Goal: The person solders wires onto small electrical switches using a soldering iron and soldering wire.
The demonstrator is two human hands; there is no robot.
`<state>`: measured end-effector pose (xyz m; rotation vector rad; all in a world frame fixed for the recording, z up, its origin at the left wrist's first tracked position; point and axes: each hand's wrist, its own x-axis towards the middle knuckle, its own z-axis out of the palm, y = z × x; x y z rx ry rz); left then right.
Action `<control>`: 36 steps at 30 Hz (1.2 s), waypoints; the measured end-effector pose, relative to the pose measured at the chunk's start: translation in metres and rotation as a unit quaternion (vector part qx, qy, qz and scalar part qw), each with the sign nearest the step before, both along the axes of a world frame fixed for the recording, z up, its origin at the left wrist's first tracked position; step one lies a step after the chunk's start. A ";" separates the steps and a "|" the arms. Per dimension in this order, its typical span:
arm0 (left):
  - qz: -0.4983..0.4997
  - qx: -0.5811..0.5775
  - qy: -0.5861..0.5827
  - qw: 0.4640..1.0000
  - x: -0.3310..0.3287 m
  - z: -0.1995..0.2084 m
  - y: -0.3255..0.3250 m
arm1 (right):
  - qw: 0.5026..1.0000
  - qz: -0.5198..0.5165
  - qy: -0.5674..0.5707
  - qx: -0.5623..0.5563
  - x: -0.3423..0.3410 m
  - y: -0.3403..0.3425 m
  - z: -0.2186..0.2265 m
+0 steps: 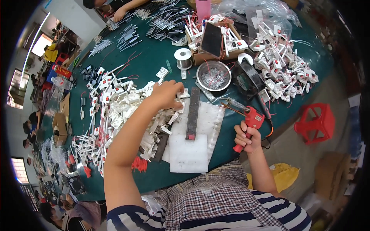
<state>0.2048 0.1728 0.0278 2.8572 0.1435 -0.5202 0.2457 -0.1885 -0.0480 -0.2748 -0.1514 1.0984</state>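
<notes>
My left hand [166, 93] reaches forward onto a heap of small white plastic parts with wires [119, 107], its fingers closed around one part at the heap's right edge. My right hand [246, 139] grips the handle of a red soldering gun [250, 122], whose tip points left above a white foam pad [192, 146]. A long dark bar [192, 113] lies on that pad between my two hands.
A green table [154, 65] carries a metal bowl of scraps [213, 76], a solder spool [183, 57], a small black fan [246, 80], a cardboard box [204, 56] and another heap of white parts [281, 65]. A red stool [316, 123] stands right. Another person's hand [119, 14] works at the far edge.
</notes>
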 end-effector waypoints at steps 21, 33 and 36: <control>0.048 0.079 0.049 0.994 -0.013 0.064 -0.011 | 1.000 0.002 0.005 0.003 0.002 0.001 0.001; 0.136 0.037 -0.240 0.960 -0.148 0.078 0.007 | 1.000 0.006 -0.007 0.006 0.002 0.003 0.002; 0.237 -0.076 -0.310 0.918 -0.170 0.064 0.005 | 1.000 -0.010 -0.009 0.012 0.001 0.002 0.001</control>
